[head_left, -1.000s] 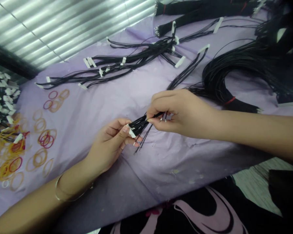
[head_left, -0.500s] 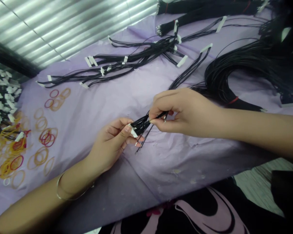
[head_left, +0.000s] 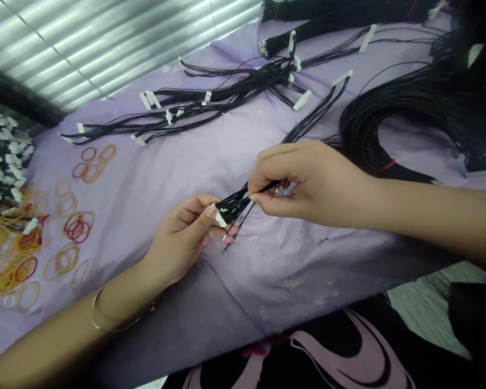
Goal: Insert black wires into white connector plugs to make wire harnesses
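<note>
Honestly, the neat part here is the pinch. A small bunch of black wires (head_left: 235,205) sits dead center over a lilac sheet (head_left: 267,281), right between both hands, with a white plug (head_left: 220,218) at one end. The left hand (head_left: 182,237) is clamped on that plug end, thumb pressed along the side, so it can't wander. The right hand (head_left: 308,183) has thumb and forefinger pinched together on the wires a bit further along, though I can't tell how many strands are in that pinch. Tip for anyone doing this: hold the plug firm and keep any pull light and in line with the wires, so nothing kinks or tangles. Around all that, a big coil of black wire (head_left: 372,129) lies at 2 o'clock, loose wire bunches (head_left: 210,102) at 12, rubber bands (head_left: 79,229) at 9, and a heap of white plugs (head_left: 4,156) at 10.
</note>
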Demonstrator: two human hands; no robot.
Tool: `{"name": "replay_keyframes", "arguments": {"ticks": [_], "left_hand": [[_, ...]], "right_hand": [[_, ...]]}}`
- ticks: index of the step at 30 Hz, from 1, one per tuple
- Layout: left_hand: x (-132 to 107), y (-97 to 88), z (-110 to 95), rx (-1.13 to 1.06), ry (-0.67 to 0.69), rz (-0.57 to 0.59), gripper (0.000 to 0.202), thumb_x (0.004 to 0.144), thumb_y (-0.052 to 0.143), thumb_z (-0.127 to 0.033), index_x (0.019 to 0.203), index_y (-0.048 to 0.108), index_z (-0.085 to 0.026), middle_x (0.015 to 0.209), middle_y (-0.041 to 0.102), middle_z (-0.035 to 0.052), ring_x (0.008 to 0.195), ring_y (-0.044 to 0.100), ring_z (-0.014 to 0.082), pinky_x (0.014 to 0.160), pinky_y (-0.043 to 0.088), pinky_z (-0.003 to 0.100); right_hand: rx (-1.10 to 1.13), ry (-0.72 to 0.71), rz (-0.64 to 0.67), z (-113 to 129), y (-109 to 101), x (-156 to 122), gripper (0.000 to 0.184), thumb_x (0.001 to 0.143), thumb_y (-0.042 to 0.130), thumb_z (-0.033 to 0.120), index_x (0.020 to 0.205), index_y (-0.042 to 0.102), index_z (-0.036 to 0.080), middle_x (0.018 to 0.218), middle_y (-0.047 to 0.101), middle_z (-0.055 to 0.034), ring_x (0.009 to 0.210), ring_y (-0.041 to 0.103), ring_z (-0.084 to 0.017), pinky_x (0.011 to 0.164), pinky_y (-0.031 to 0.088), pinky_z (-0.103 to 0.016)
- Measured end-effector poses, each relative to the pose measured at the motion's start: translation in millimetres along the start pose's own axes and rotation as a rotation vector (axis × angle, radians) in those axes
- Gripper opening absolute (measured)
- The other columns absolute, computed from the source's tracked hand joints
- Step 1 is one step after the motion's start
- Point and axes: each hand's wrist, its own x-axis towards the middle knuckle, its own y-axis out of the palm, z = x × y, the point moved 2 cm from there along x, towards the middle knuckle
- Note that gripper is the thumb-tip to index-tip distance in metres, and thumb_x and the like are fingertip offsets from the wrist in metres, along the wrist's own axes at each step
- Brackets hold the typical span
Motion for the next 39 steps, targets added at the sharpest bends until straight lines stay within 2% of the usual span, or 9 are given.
{"name": "replay_keyframes", "arguments": {"ticks": [18, 29, 39], "left_hand": [[-0.9, -0.2, -0.4, 0.006, -0.012, 0.014, 0.016, 0.084, 0.065, -0.028, 0.09, 0.062, -0.014, 0.076, 0.064, 0.002, 0.067, 0.065, 0.0098, 0.059, 0.053, 0.016], [-1.7, 0.1, -0.2, -0.006, -0.017, 0.041, 0.013, 0.087, 0.061, -0.025, 0.093, 0.062, -0.014, 0.075, 0.062, 0.0011, 0.066, 0.063, 0.0097, 0.059, 0.053, 0.018], [-1.8, 0.3, -0.2, 0.021, 0.0, 0.034, 0.012, 0.086, 0.062, -0.024, 0.09, 0.062, -0.013, 0.075, 0.064, 0.0021, 0.066, 0.063, 0.0103, 0.059, 0.054, 0.018]], "right_hand": [[-0.035, -0.024, 0.037, -1.7, -0.7, 0.8, 0.008, 0.078, 0.056, 0.012, 0.072, 0.061, 0.014, 0.075, 0.058, -0.0011, 0.069, 0.05, -0.009, 0.066, 0.038, -0.023], [-0.078, -0.142, -0.005, -1.7, 0.5, -2.5, 0.01, 0.082, 0.053, 0.012, 0.076, 0.061, 0.012, 0.077, 0.056, -0.0031, 0.07, 0.049, -0.009, 0.064, 0.037, -0.023], [0.002, -0.029, 0.015, -1.0, 4.5, -3.0, 0.005, 0.078, 0.058, 0.012, 0.075, 0.062, 0.011, 0.075, 0.057, -0.0022, 0.068, 0.049, -0.009, 0.064, 0.038, -0.023]]}}
